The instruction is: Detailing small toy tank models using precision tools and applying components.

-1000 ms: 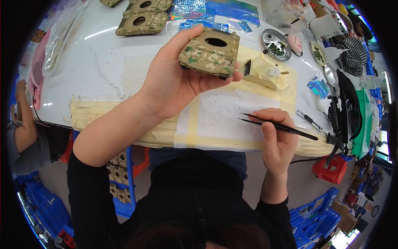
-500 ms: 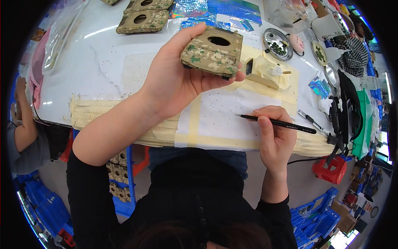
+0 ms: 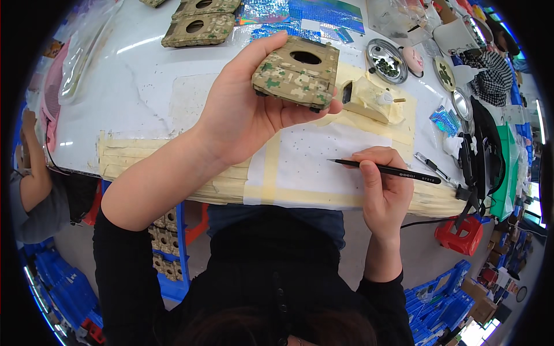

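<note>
My left hand [image 3: 245, 106] holds a camouflage-painted model tank hull [image 3: 297, 72] raised above the table, its round top hole facing up. My right hand [image 3: 384, 184] grips a thin black paintbrush [image 3: 385, 170], its tip pointing left over a white speckled paper sheet [image 3: 323, 158] taped down with beige masking tape. Just beyond the hull stands a tan unpainted turret piece [image 3: 372, 98] on the taped area.
Two more camouflage hulls [image 3: 199, 23] lie at the far left of the white table [image 3: 133, 86]. A round metal dish [image 3: 385, 56], small palettes, shiny foil sheets [image 3: 323, 11] and dark cloth crowd the right. Another person's arm [image 3: 34, 161] is at left. A red stool [image 3: 459, 236] stands below.
The brush has swung to lie nearly level, and its tip has lifted slightly off the paper. The left hand keeps the hull raised with little movement.
</note>
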`<state>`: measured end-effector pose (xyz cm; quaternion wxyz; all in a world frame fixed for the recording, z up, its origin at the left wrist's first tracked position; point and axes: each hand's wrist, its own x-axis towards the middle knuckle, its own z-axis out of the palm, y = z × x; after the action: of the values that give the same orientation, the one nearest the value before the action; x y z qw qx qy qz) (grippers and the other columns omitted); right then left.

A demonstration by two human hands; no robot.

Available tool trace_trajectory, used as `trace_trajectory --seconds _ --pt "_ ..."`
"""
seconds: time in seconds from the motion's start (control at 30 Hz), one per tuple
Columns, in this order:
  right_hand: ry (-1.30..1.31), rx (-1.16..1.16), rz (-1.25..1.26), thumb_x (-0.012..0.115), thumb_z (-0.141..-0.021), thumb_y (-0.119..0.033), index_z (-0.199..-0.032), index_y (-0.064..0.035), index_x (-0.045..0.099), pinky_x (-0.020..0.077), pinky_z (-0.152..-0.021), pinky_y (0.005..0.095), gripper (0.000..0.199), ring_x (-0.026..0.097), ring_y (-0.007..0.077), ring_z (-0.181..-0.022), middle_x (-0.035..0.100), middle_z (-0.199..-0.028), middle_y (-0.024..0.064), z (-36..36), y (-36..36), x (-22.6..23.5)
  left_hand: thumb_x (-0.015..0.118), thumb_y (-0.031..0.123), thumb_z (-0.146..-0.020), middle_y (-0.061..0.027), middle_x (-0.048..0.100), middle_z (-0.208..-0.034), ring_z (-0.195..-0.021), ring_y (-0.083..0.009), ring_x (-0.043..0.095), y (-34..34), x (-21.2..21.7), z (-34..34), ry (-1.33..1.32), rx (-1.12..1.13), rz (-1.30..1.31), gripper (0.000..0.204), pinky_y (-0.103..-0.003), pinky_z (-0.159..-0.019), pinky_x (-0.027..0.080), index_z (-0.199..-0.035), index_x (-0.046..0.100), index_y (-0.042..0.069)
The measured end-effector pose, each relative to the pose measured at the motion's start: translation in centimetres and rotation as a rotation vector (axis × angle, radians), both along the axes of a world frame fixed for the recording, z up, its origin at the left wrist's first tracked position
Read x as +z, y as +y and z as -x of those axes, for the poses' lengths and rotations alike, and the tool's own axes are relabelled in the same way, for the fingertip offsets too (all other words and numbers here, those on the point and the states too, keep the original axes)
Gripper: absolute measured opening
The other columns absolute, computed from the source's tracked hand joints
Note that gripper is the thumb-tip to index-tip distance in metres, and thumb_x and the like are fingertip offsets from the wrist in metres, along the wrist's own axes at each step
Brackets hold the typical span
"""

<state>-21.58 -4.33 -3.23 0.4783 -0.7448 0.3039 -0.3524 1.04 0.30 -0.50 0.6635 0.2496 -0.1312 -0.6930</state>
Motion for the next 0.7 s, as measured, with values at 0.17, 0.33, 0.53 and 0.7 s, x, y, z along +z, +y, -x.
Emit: trace_trajectory --seconds 0.17,0.33,0.53,0.7 --pt "0.006 0.0 -0.007 0.06 -0.086 -0.007 -0.084 0.0025 0.057 0.0439 -0.068 0.0228 0.01 0.056 0.0137 -0.071 0.061 -0.079 0.008 0.0 0.0 0.1 0.035 0.036 -0.095 -0.0234 0.061 -0.097 -0.086 -0.0302 0.064 0.0 0.0 0.0 0.0 -0.001 0.005 0.051 -0.031 -0.072 0.057 -0.117 0.049 -0.008" --pt "0.001 0.009 -0.013 0.06 -0.086 -0.007 -0.086 0.0026 0.057 0.0439 -0.068 0.0232 0.011 0.056 0.014 -0.072 0.06 -0.081 0.0087 0.3 -0.1 0.2 0.035 0.036 -0.095 -0.0232 0.061 -0.097 -0.087 -0.0301 0.064 0.1 0.0 0.0 -0.007 0.0 -0.001 0.051 -0.031 -0.072 0.057 -0.117 0.049 -0.008" --pt "-0.261 0.103 0.004 0.057 -0.089 -0.011 -0.096 0.0054 0.051 0.0495 -0.077 0.0311 0.018 0.062 0.0232 -0.084 0.061 -0.093 0.0181 0.8 -0.5 1.2 0.036 0.038 -0.094 -0.0221 0.063 -0.093 -0.083 -0.0291 0.065 0.1 0.4 0.2 -0.032 0.006 -0.061 0.051 -0.03 -0.068 0.057 -0.115 0.051 -0.005" --pt "-0.379 0.13 -0.075 0.054 -0.091 -0.018 -0.096 0.0057 0.048 0.0539 -0.074 0.0361 0.025 0.065 0.029 -0.084 0.061 -0.092 0.0213 -0.1 -0.6 3.2 0.038 0.041 -0.093 -0.0211 0.063 -0.088 -0.074 -0.0282 0.066 0.1 0.8 0.3 -0.014 -0.033 -0.136 0.05 -0.03 -0.062 0.057 -0.111 0.054 -0.003"
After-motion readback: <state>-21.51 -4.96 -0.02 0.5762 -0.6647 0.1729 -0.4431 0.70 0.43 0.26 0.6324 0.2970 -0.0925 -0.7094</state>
